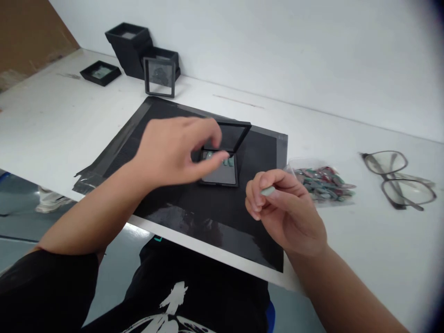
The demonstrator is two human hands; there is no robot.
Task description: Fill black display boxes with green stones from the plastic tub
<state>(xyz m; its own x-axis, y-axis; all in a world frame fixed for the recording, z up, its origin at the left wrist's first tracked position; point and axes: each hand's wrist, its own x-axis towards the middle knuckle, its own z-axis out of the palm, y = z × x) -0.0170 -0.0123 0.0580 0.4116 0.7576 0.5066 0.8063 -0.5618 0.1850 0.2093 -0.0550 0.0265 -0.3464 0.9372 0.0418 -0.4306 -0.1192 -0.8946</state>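
Observation:
Between the thumb and index finger of my right hand [287, 208] is a small pale green stone [268, 190], held above the right part of the black mat [194, 208]. My left hand [176, 150] hovers over the mat, thumb and fingers apart, nothing between them. Just behind its fingertips lies a black display case [220, 178] with its clear-windowed lid [232, 136] tilted up. A few green stones [228, 162] rest along the far side of the case; my left thumb hides some of that row.
A clear bag of mixed coloured stones [324, 182] lies right of the mat, with eyeglasses [398, 178] farther right. Stacked black cases [130, 48] stand at the back wall, near an upright clear-windowed frame [159, 77] and a flat case [100, 72].

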